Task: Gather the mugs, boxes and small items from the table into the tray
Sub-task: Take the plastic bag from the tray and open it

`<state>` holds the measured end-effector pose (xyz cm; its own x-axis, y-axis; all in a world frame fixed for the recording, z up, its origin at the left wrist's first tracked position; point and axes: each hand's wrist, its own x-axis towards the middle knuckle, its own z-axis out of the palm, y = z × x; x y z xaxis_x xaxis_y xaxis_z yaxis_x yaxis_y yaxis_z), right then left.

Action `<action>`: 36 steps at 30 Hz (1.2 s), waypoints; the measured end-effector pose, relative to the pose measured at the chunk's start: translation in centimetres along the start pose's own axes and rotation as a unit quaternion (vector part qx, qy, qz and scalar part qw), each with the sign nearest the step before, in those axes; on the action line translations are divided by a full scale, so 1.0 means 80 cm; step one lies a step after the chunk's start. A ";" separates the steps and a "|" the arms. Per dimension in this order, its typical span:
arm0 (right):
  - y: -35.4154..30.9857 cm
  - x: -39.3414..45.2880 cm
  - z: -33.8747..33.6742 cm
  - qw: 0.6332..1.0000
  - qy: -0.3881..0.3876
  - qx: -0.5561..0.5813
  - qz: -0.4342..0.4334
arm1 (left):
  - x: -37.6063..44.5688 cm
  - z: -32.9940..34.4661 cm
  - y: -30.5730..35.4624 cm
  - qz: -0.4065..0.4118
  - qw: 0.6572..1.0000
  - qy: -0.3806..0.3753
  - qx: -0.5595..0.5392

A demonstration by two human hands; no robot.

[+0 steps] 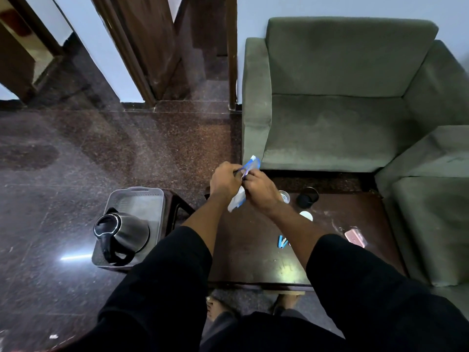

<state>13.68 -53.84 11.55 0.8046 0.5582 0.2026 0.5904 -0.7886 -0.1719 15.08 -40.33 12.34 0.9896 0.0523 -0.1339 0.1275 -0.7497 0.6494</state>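
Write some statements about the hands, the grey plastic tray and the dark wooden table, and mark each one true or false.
1. Both hands, left hand and right hand, hold one blue and white plastic packet. True.
2. The grey plastic tray holds a steel kettle. True.
3. The tray stands on the green sofa. False: it stands left of the dark wooden table.
4. The pink phone is in the tray. False: it lies on the table.

A hotel-like lounge: green sofa [342, 97], dark coffee table [253, 250], kettle [121, 235] on tray [152, 196].
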 end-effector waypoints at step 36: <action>-0.006 -0.033 0.001 0.892 -0.021 0.152 0.426 | -0.027 0.018 0.029 0.045 0.996 0.004 -0.080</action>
<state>11.28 -54.88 11.05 0.9672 -0.1965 -0.1611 -0.2517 -0.8282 -0.5008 13.11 -43.16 13.07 0.9980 -0.0040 -0.0638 0.0467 -0.6365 0.7699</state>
